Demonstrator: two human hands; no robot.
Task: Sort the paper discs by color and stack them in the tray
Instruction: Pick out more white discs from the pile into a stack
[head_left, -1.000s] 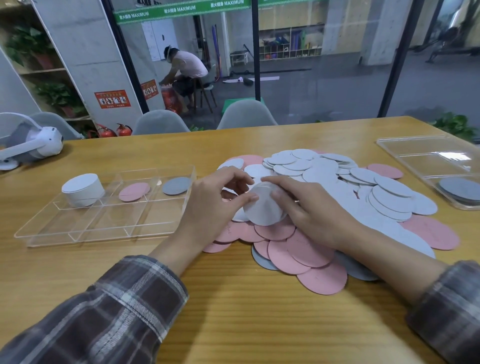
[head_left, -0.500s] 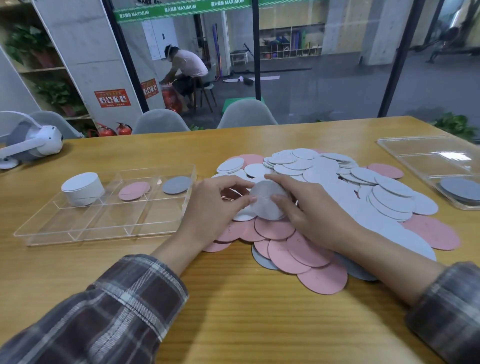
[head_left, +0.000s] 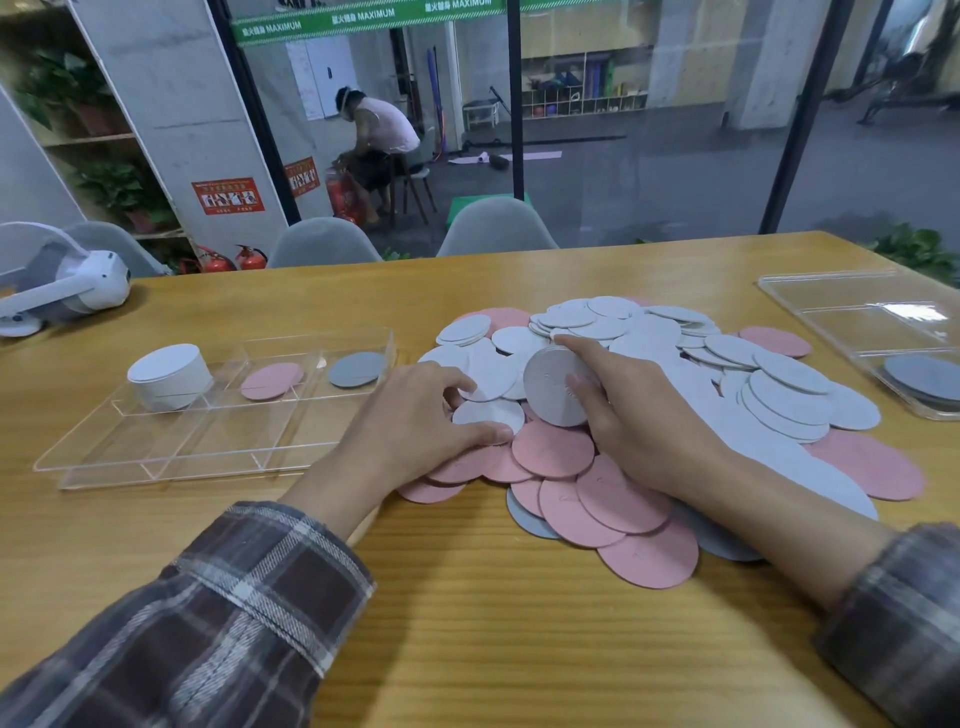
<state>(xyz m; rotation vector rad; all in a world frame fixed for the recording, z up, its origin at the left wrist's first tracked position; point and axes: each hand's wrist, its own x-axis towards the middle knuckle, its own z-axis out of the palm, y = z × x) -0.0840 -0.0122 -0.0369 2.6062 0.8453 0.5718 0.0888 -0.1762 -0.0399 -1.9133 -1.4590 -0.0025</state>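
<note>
A heap of white, pink and grey paper discs (head_left: 649, 358) covers the middle of the table. My right hand (head_left: 639, 415) grips a small stack of white discs (head_left: 550, 387), tilted on edge above the heap. My left hand (head_left: 415, 421) pinches a flat white disc (head_left: 488, 413) between thumb and fingers at the heap's left edge. The clear tray (head_left: 171, 447) at the left holds a tall white stack (head_left: 169, 374), one pink disc (head_left: 271, 380) and one grey disc (head_left: 357, 369) in its far row of compartments.
A second clear tray (head_left: 852, 317) with grey discs (head_left: 924, 376) lies at the right edge. A white headset (head_left: 62, 288) sits at the far left. Grey chairs stand behind the table, and a person sits beyond the glass.
My hands have parted: the right one has lifted the white stack up and to the right, and the left one has dropped onto a single white disc.
</note>
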